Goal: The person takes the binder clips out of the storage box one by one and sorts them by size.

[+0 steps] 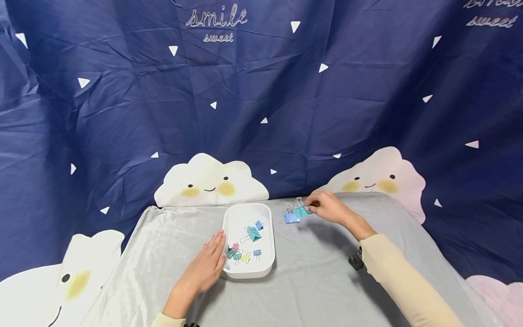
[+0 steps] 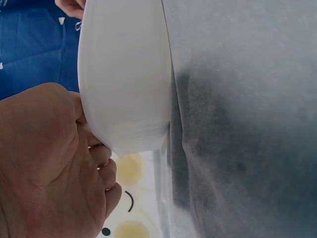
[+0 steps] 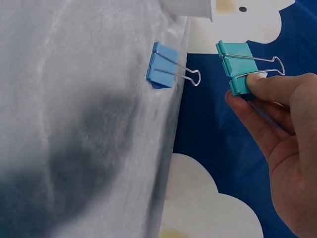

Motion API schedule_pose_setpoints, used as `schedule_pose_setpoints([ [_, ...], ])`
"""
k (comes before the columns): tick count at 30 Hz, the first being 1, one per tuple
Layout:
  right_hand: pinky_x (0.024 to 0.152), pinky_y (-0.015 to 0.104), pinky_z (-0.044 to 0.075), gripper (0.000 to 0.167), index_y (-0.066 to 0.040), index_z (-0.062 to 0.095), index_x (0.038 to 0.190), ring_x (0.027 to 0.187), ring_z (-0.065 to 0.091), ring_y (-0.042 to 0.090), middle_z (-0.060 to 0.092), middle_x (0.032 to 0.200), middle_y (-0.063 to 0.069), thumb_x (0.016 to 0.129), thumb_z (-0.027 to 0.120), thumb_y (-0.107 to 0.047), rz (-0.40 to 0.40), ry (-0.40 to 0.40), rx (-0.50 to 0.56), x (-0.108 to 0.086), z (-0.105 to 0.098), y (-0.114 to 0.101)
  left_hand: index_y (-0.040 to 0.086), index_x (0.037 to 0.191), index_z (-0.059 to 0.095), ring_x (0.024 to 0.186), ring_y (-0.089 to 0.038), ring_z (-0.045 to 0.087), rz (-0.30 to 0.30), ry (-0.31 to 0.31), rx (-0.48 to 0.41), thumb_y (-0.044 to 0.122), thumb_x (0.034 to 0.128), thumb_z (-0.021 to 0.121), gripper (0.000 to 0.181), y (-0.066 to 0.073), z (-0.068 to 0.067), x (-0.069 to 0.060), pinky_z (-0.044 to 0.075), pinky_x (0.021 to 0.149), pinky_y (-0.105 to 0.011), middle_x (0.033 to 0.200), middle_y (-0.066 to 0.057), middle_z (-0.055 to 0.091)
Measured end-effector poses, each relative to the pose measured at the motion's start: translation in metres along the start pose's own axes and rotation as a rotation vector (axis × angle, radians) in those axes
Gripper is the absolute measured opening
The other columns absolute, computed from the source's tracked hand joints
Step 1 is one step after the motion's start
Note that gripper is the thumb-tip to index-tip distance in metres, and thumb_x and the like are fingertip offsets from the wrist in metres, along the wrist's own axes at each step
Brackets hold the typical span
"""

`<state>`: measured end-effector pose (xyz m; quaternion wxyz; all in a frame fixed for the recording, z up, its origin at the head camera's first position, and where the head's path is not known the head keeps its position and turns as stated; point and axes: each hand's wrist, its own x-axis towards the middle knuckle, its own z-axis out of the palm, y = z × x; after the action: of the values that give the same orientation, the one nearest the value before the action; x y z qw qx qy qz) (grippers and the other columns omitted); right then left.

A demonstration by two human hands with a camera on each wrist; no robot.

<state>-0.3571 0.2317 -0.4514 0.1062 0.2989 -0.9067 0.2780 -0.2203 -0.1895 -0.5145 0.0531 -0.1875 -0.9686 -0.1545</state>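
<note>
Right sleeve (image 1: 408,284) up close, teal clip (image 3: 241,58) pinched by the right hand (image 1: 328,207)

Beyond the sleeve, the teal clip is held between thumb and fingers, gripped at one end of its body. It is held up off the gray cloth (image 1: 339,281), to the right of the white tray (image 1: 249,274), and in the right wrist view it is seen against the blue curtain (image 1: 261,100).

It can be judged light and hard, with a stiff spring and little chance of being broken. Its smooth sides may be a bit slippery, so it is best held by the flat body (as is done now), with the silver wire handle left alone.

The left hand (image 1: 207,263) is laid along the tray's left side with its fingers straight; the tray is touched, and nothing is gripped.

Just beside the teal clip, a blue clip (image 3: 163,68) is set on the cloth, and its wire could be bumped or hooked. Between these clips and the inside of the tray, the tray's right wall stands in the way. Inside, a large teal clip (image 1: 253,233), a pink clip (image 1: 235,247), a yellow clip (image 1: 245,257) and some others are scattered, with bare floor left around them.
</note>
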Motion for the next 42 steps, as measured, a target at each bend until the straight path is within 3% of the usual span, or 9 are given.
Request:
schedule_pose_setpoints([
  [17,0.077,0.032,0.064,0.010,-0.005,0.082,0.094,0.081,0.074,0.014,0.081,0.091,0.005,0.087,0.081,0.002,0.012,0.020,-0.030,-0.010,0.006,0.019,-0.003,0.165,0.031,0.163,-0.037,0.028,-0.010,-0.025,-0.020,0.025,0.1153,0.040,0.058,-0.002,0.000,0.000,0.026,0.134,-0.054,0.176,-0.017,0.026],
  [28,0.074,0.028,0.063,0.009,-0.003,0.082,0.095,0.081,0.075,0.015,0.081,0.092,0.009,0.089,0.078,0.002,0.106,0.012,0.029,-0.017,0.020,0.037,-0.002,0.165,0.031,0.164,-0.035,0.027,-0.018,-0.028,-0.038,0.024,0.1153,0.041,0.058,-0.001,0.001,-0.002,0.026,0.134,-0.054,0.176,-0.016,0.025],
  [42,0.086,0.051,0.065,0.014,0.004,0.079,0.106,0.097,0.078,0.038,0.080,0.106,0.022,0.095,0.070,0.006,0.196,0.030,0.036,-0.022,0.027,0.054,-0.002,0.166,0.031,0.164,-0.035,0.027,-0.020,-0.022,-0.040,0.025,0.1156,0.040,0.057,0.001,-0.002,0.000,0.026,0.134,-0.055,0.176,-0.016,0.025],
])
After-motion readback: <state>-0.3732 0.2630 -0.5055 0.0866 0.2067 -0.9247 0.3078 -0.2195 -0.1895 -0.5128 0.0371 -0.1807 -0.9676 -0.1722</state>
